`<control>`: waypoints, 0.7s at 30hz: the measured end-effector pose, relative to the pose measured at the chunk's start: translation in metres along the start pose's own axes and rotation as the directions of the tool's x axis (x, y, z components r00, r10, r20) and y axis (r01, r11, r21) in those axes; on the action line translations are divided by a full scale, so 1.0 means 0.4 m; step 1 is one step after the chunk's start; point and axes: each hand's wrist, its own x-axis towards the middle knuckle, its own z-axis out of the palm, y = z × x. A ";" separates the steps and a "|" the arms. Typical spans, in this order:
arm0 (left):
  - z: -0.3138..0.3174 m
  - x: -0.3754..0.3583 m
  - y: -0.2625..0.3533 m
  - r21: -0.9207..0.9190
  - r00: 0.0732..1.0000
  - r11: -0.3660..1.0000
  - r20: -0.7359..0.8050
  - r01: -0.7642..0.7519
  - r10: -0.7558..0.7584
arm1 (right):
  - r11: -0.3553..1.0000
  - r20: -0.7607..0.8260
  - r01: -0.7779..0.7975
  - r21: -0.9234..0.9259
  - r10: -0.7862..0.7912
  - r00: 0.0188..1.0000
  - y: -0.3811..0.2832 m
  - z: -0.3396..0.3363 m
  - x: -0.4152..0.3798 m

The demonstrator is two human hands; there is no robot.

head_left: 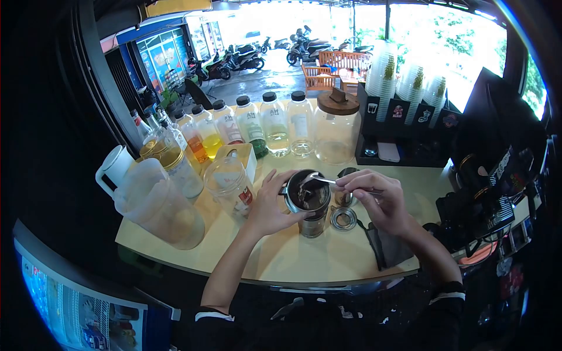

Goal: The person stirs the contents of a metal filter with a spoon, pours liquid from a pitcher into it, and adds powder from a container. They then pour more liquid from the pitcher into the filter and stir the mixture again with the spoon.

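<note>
My left hand [274, 203] is wrapped round the left side of a dark cup [308, 202] with a shiny rim, whose mouth faces up toward me. Below it, a small clear or metallic vessel [313, 227] stands on the counter; whether the two touch is hard to see. Between the fingers of my right hand [377, 199] is a metal spoon [328, 181], its bowl end inside the cup's mouth. The cup's contents look dark and cannot be made out. A round metal ring-shaped piece [343, 219] lies just right of the cup.
Left of my hands stand a clear plastic jar [227, 184], a large cloudy pitcher [161, 205] and a white jug [115, 168]. Black-capped bottles [274, 126] line the back beside a wooden-lidded jar [336, 131]. A dark cloth [391, 248] lies at right, below a cup rack [404, 131].
</note>
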 end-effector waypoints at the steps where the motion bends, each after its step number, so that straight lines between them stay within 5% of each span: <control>1: 0.006 -0.002 -0.002 -0.001 1.000 1.000 0.000 -0.003 0.003 | 1.000 -0.001 0.001 -0.003 -0.001 1.000 0.002 0.001 -0.002; 10: 0.029 -0.002 -0.011 -0.246 0.986 0.955 0.066 0.167 -0.155 | 0.997 -0.009 -0.040 -0.073 0.040 0.999 0.014 0.018 -0.006; 16: 0.038 -0.005 -0.023 -0.253 0.988 0.955 0.068 0.153 -0.140 | 0.991 -0.004 -0.097 -0.088 0.097 0.995 0.015 0.034 -0.004; 21: -0.024 0.011 0.022 -0.098 0.993 0.995 -0.118 -0.034 0.022 | 0.990 0.033 -0.063 -0.129 0.068 0.997 0.001 0.041 0.021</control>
